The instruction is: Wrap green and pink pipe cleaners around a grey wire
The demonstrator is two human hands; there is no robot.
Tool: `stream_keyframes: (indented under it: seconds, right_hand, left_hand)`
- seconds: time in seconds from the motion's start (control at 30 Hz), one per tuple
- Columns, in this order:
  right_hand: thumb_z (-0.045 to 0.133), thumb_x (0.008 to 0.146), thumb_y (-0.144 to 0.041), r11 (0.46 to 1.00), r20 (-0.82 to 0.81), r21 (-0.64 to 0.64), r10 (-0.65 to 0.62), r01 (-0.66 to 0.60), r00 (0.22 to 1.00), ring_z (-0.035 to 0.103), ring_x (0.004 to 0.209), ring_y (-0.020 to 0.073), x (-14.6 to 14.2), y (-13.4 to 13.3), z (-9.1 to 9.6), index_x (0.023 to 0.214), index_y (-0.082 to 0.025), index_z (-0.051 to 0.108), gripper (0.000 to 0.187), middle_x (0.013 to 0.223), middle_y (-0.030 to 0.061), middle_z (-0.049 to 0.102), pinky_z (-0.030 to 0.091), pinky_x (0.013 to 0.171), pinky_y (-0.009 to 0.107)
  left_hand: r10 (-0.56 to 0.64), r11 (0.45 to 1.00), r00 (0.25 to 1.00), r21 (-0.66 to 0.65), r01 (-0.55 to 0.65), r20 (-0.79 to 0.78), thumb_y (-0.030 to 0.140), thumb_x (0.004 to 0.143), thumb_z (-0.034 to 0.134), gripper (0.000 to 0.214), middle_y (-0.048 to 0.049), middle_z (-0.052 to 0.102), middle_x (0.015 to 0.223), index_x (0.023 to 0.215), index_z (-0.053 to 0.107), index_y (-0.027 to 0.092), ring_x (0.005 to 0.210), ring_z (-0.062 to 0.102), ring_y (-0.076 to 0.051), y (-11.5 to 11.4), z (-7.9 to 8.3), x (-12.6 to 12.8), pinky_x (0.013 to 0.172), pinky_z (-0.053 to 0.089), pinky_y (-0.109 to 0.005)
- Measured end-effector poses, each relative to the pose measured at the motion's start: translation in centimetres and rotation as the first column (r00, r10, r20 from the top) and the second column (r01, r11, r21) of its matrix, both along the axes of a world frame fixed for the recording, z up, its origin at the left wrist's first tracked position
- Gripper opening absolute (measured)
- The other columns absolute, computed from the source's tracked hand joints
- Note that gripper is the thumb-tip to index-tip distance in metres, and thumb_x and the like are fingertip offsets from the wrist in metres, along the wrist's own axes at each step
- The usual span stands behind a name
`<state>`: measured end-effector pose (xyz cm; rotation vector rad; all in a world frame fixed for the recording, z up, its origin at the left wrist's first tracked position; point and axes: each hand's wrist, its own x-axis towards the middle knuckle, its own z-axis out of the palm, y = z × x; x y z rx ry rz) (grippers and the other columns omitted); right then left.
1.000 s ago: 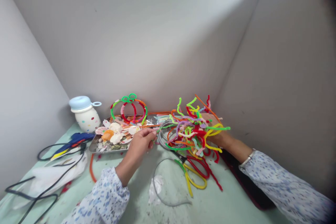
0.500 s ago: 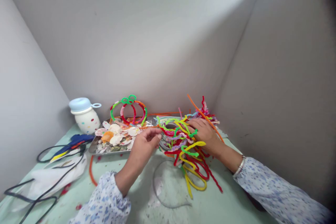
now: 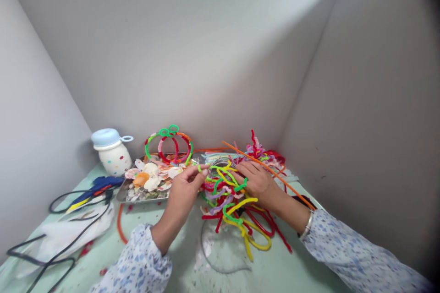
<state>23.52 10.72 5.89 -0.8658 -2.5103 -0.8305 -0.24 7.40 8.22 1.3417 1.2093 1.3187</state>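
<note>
My left hand (image 3: pixel 182 192) is closed in a pinch, with a short bit of light green pipe cleaner (image 3: pixel 200 169) showing between thumb and forefinger. Just to its right lies a tangled bunch of pipe cleaners (image 3: pixel 225 199) in red, yellow, green, lilac and pink, around a coil of grey wire (image 3: pixel 220 163). My right hand (image 3: pixel 259 184) grips this bunch from its right side, its fingertips partly hidden among the strands. A long orange pipe cleaner (image 3: pixel 268 168) slants across the back of the right hand.
A metal tray (image 3: pixel 144 201) of seashells stands left of centre, with pipe-cleaner rings (image 3: pixel 175 143) upright behind it. A lidded white jar (image 3: pixel 115 158), blue-handled pliers (image 3: pixel 94 187) and a black cable (image 3: pixel 63 252) lie further left. Grey panels enclose the table; a loose grey wire (image 3: pixel 220 269) curves in front.
My right hand and the bunch have shifted left, towards my left hand. The orange pipe cleaner has moved left and tilted flatter. Light green now shows in my left fingers.
</note>
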Motion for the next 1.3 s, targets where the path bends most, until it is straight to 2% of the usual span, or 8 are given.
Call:
stream_keyframes:
  seconds: [0.13,0.27,0.53,0.8,0.97,1.17,1.3]
  right_hand:
    - [0.053,0.091,-0.02,1.0,-0.013,-0.013,-0.008,0.007,1.0,0.049,0.109,0.0272,0.2,0.1,-0.3,0.123,-0.017,0.057,0.033,0.11,0.013,0.062,0.037,0.095,0.042]
    - [0.051,0.091,-0.019,1.0,-0.031,-0.015,-0.024,0.024,0.999,0.05,0.106,0.0262,0.4,0.3,-0.5,0.119,-0.018,0.059,0.029,0.106,0.0122,0.062,0.037,0.094,0.042]
    - [0.056,0.088,-0.022,0.995,-0.05,-0.067,-0.074,0.071,0.996,0.049,0.107,0.0272,0.0,-0.1,-0.3,0.117,-0.015,0.059,0.03,0.105,0.0136,0.061,0.036,0.094,0.042]
    - [0.055,0.089,-0.025,0.983,-0.024,-0.083,-0.168,0.165,0.986,0.049,0.099,0.0278,-0.2,-0.1,-0.2,0.119,-0.014,0.057,0.032,0.104,0.0138,0.059,0.037,0.087,0.04]
    - [0.054,0.09,-0.024,0.979,-0.008,-0.058,-0.197,0.196,0.98,0.048,0.097,0.0279,-0.2,-0.2,-0.1,0.122,-0.014,0.056,0.034,0.103,0.014,0.059,0.036,0.085,0.04]
    - [0.053,0.09,-0.025,0.979,-0.018,-0.04,-0.202,0.201,0.979,0.048,0.094,0.0279,-0.2,0.0,0.0,0.123,-0.016,0.056,0.034,0.101,0.0137,0.06,0.036,0.082,0.04]
    - [0.053,0.09,-0.023,0.982,-0.026,-0.045,-0.185,0.184,0.982,0.049,0.098,0.0283,-0.3,0.0,0.1,0.122,-0.015,0.056,0.033,0.102,0.014,0.06,0.035,0.084,0.04]
  left_hand:
    - [0.073,0.997,0.997,0.004,-0.073,-0.027,0.046,0.076,0.064,0.042,0.0035,0.052,0.056,0.104,0.072,0.015,0.051,0.039,-0.008,-0.1,0.3,-0.3,0.047,0.03,-0.018]
    - [0.133,0.991,0.991,0.002,-0.133,-0.034,0.049,0.075,0.064,0.046,0.0031,0.052,0.054,0.104,0.072,0.015,0.05,0.039,-0.009,0.2,0.4,-0.6,0.045,0.027,-0.018]
    - [0.144,0.989,0.988,0.016,-0.145,0.047,0.051,0.074,0.065,0.048,0.004,0.052,0.053,0.107,0.07,0.016,0.049,0.04,-0.009,0.5,0.4,-1.0,0.046,0.029,-0.018]
    - [0.17,0.984,0.985,0.039,-0.171,0.036,0.049,0.075,0.066,0.047,0.0038,0.05,0.055,0.107,0.07,0.016,0.051,0.04,-0.008,0.6,0.5,-1.1,0.047,0.03,-0.018]
    - [0.138,0.99,0.989,0.022,-0.139,0.044,0.048,0.075,0.066,0.044,0.0044,0.05,0.054,0.105,0.069,0.016,0.049,0.04,-0.008,0.5,0.6,-1.0,0.046,0.029,-0.018]
    - [0.032,0.999,0.999,-0.019,-0.032,0.029,0.042,0.072,0.069,0.042,0.0036,0.057,0.056,0.105,0.066,0.015,0.051,0.048,-0.01,0.5,0.7,-0.5,0.048,0.034,-0.019]
    - [0.009,0.997,0.998,-0.072,-0.004,0.067,0.039,0.067,0.072,0.047,0.0007,0.064,0.067,0.107,0.063,0.015,0.051,0.053,-0.01,0.2,0.8,-0.1,0.049,0.039,-0.021]
